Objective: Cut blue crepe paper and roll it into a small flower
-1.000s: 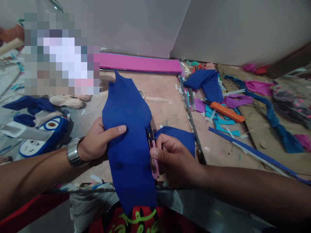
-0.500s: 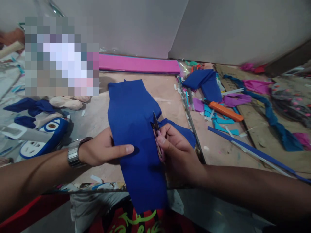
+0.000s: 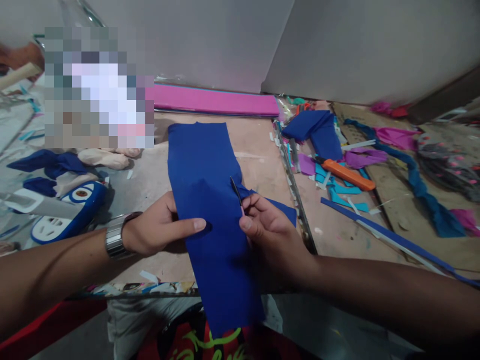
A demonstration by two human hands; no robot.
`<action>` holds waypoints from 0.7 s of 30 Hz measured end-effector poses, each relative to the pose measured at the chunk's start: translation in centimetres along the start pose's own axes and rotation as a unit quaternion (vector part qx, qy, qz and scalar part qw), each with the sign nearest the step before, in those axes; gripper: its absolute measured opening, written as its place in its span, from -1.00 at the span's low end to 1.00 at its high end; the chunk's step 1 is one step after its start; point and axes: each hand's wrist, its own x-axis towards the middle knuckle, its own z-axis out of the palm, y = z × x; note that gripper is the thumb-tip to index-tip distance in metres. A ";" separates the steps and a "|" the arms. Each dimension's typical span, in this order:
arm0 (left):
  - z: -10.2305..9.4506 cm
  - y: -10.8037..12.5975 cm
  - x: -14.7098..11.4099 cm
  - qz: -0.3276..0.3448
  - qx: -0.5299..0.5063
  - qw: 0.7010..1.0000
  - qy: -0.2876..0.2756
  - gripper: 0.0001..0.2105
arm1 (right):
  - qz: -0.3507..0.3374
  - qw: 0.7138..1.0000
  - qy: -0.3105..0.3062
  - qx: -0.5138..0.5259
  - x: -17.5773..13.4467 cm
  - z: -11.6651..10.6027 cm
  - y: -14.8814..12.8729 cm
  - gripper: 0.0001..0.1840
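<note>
**Cloth (image 3: 213, 195) and scissors (image 3: 236, 192), both being held**

Left grip (image 3: 155, 230), mine: is pinching the cloth at its left side, thumb lying flat on top, the other fingers mostly hiding beneath. Watch (image 3: 117, 237): is circling that wrist.

Right grip (image 3: 275, 232), mine: is curling closely round the scissors; their tip is pointing away from me, just at the cloth's right edge. How far apart the blades are standing, I cannot tell.

Cloth, blue, long: is stretching between my grips, its far end lying over the bench (image 3: 258, 177), its near end hanging past the front edge.

Also occupying the bench: pink stack (image 3: 213, 99), lying along the back; cutter (image 3: 347, 173), orange, resting among scraps (image 3: 348, 189) at right; folded cloth (image 3: 318, 127), blue, lying just behind the cutter.
</note>
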 end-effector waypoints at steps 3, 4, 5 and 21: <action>-0.3 0.0 0.2 0.005 -0.086 0.996 0.016 -0.65 | 0.005 1.000 -0.014 0.012 -0.2 0.2 0.1 -0.52; -0.3 0.0 0.4 0.000 -0.105 0.994 0.027 -0.63 | 0.006 1.000 -0.021 0.020 -0.2 0.2 0.1 -0.53; -0.3 0.0 0.5 -0.011 -0.114 0.992 0.046 -0.59 | 0.008 0.999 -0.027 0.028 -0.3 0.3 0.2 -0.53; 0.5 -0.4 0.6 -0.025 -0.063 0.991 0.119 -0.58 | 0.043 0.997 -0.028 0.058 0.0 0.2 0.6 -0.51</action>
